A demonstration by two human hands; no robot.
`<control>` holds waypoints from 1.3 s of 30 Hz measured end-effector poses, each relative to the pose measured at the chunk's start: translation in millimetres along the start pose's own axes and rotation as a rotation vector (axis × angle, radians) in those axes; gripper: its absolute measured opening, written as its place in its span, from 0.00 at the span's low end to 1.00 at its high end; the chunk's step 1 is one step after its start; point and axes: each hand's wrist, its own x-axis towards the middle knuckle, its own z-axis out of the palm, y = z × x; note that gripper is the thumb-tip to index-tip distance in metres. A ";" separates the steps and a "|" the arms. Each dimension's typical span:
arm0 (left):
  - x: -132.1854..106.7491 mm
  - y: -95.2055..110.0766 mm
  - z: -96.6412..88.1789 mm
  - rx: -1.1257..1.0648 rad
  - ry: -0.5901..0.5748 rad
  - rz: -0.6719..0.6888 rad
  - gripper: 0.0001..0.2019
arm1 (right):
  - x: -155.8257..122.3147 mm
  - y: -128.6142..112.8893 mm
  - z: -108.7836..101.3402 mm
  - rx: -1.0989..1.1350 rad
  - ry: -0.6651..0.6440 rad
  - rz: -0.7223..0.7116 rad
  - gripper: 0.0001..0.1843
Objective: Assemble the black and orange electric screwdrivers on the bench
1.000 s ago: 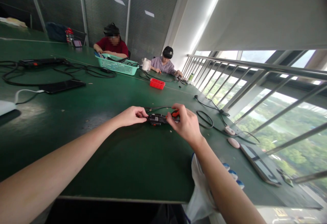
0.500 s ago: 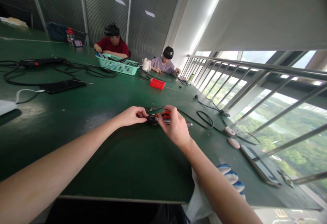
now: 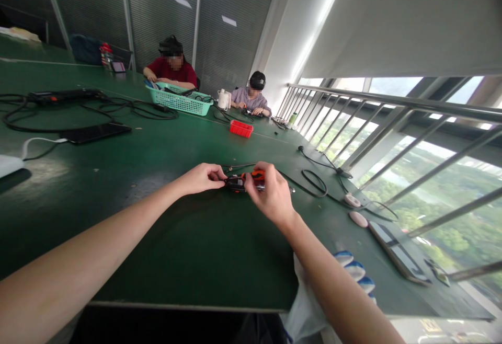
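Observation:
On the green table point(image 3: 188, 252) a slim black device point(image 3: 236, 185) with orange parts lies between my hands. My right hand point(image 3: 270, 195) is closed around the orange-and-black handle of a screwdriver point(image 3: 257, 175), held low over the device. The screwdriver's thin shaft points left, towards my left fingertips. My left hand point(image 3: 206, 178) is closed in a pinch at the left end of the device. What sits between those fingertips is too small to make out. A metal end of the device shows just right of my right hand.
Black cable point(image 3: 316, 184) curls to the right. Ahead stand a red tray point(image 3: 241, 129) and a teal basket point(image 3: 180, 102), with two people seated beyond. A phone point(image 3: 96, 132) lies left. White-and-blue gloves point(image 3: 355, 270) lie by my right forearm; a railing point(image 3: 376, 104) borders the right side.
My right hand and the screwdriver have shifted very slightly; my left hand keeps its place. The far person on the right has brought their hands closer together over a dark object.

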 end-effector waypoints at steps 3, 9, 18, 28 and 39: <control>-0.6 2.1 -0.3 -0.027 -0.014 -0.008 0.16 | -0.7 14.3 -6.1 -0.020 0.114 0.158 0.12; -1.3 4.6 -1.4 -0.025 -0.014 -0.022 0.17 | 1.3 27.3 -12.4 -0.048 0.126 0.306 0.12; -0.9 5.5 0.1 -0.069 -0.016 -0.015 0.18 | 3.2 21.1 -3.3 -0.254 0.094 0.208 0.09; -0.8 3.4 0.5 -0.081 -0.022 -0.008 0.17 | 1.9 22.3 -10.7 -0.123 0.085 0.082 0.11; 0.8 -2.5 1.4 -0.059 -0.018 -0.016 0.17 | 2.6 23.5 -14.4 -0.163 -0.001 -0.226 0.06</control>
